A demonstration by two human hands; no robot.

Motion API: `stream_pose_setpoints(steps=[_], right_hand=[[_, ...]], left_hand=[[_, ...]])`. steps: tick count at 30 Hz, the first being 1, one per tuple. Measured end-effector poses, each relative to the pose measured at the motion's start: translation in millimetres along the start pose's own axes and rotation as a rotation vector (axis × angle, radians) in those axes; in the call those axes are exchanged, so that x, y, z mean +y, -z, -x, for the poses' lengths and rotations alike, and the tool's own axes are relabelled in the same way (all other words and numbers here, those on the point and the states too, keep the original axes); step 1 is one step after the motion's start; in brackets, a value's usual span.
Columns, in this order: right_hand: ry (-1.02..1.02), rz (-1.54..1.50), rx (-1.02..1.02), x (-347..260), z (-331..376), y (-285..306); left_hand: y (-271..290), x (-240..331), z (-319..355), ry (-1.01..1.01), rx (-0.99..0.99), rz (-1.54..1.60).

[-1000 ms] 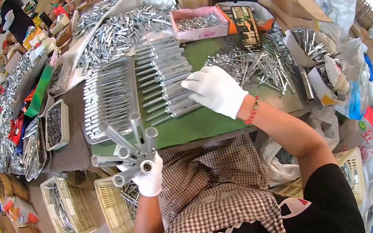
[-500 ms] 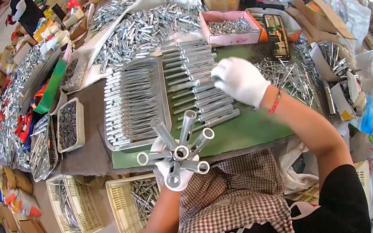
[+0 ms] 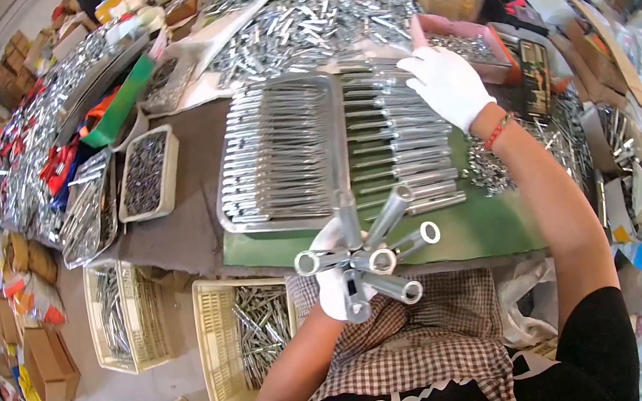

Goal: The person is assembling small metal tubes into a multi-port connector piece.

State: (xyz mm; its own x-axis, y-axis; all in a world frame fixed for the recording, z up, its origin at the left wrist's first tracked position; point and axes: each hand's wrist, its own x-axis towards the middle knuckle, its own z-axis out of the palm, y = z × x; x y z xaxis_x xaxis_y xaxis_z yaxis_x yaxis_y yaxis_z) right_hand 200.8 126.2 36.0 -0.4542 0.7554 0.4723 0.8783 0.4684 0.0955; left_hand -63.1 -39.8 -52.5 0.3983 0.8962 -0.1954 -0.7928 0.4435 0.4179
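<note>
My left fingers [image 3: 334, 284] clamped around a fanned bundle of shiny metal tubes [image 3: 370, 260], my right hand [image 3: 446, 84] spread flat on rows of steel tubes [image 3: 401, 143] across the green table [image 3: 497, 225].

Both hands in white gloves. Left hand [image 3: 334, 282] held close to the body, forearm bare and bent sharply at the elbow, fingers closed in a grip. Right hand [image 3: 448, 83] extended far forward, arm nearly straight, palm down, fingers loosely spread. Red band at right wrist. Short black sleeves.
</note>
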Motion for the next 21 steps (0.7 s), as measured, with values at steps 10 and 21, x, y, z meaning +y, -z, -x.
stream_pose_setpoints(steps=[10,21], right_hand=[[0.15,-0.418,0.071,-138.1,-77.6,-48.4],[-0.042,-0.368,0.081,-186.2,-106.3,-58.8]], left_hand=[[13.7,10.2,10.3,-0.142,-0.015,0.004],[46.1,9.5,-10.6,0.107,0.109,0.679]])
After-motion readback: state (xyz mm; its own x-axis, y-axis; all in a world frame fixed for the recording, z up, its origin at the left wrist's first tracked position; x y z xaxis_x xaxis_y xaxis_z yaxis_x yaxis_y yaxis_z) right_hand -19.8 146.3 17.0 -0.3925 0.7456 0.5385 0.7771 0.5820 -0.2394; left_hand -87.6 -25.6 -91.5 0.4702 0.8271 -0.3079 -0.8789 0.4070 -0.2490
